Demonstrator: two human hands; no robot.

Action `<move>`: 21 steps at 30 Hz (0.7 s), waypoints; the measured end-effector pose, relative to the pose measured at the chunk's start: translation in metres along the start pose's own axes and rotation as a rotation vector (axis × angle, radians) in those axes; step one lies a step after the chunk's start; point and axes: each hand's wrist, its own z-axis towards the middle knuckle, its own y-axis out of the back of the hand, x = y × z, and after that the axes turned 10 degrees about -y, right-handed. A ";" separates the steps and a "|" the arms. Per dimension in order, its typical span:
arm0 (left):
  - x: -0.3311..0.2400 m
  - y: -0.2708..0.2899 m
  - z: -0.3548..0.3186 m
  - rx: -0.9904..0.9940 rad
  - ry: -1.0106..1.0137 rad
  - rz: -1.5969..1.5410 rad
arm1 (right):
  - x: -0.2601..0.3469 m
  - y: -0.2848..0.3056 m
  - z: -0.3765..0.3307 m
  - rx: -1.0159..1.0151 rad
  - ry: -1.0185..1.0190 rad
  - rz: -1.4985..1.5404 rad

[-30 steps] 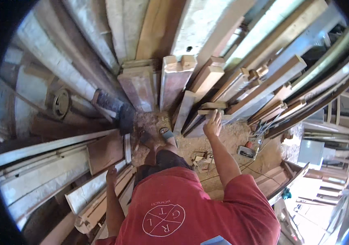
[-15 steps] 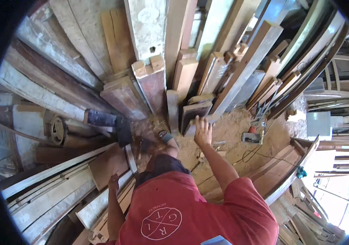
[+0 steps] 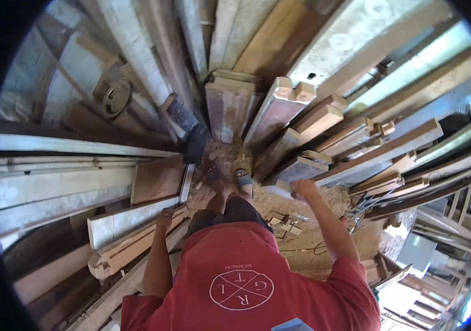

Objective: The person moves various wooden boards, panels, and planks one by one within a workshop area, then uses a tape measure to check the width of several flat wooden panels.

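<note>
My right hand point(image 3: 305, 189) is closed at the end of a pale board point(image 3: 281, 189), low in front of the leaning timber; motion blurs the board. Just behind it stands a short wood block point(image 3: 296, 168) with a greyish face. At my left side, my left hand point(image 3: 165, 217) hangs with curled fingers beside a stack of long timber point(image 3: 136, 243). What it holds, if anything, is too dark and small to make out. A notched post point(image 3: 279, 102) with two pale tenons leans ahead of me.
Tall planks point(image 3: 351, 44) lean all around the far side. Long white-painted boards point(image 3: 70, 182) lie at my left. My sandalled feet point(image 3: 242, 177) stand on a dusty floor with wood scraps point(image 3: 286, 225). A round-faced metal part point(image 3: 117, 98) sits far left.
My view has turned left, so the timber has swung rightward. My right hand has gone from spread fingers on the board to a closed grip. My left hand stays low at my side.
</note>
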 end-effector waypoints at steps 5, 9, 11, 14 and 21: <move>0.064 -0.041 -0.034 0.054 0.017 0.075 | 0.025 0.077 -0.007 -0.224 0.180 -0.054; 0.014 -0.046 -0.036 0.057 0.184 -0.115 | 0.065 0.104 0.022 -0.248 0.196 0.009; 0.039 -0.048 -0.056 0.087 0.007 0.072 | 0.093 0.118 0.045 -0.333 0.289 0.043; -0.010 -0.021 -0.060 -0.045 0.150 -0.233 | 0.131 0.139 0.081 -0.337 0.267 0.070; -0.019 0.012 -0.097 -0.242 0.342 -0.304 | 0.196 0.193 0.167 -0.448 0.360 -0.064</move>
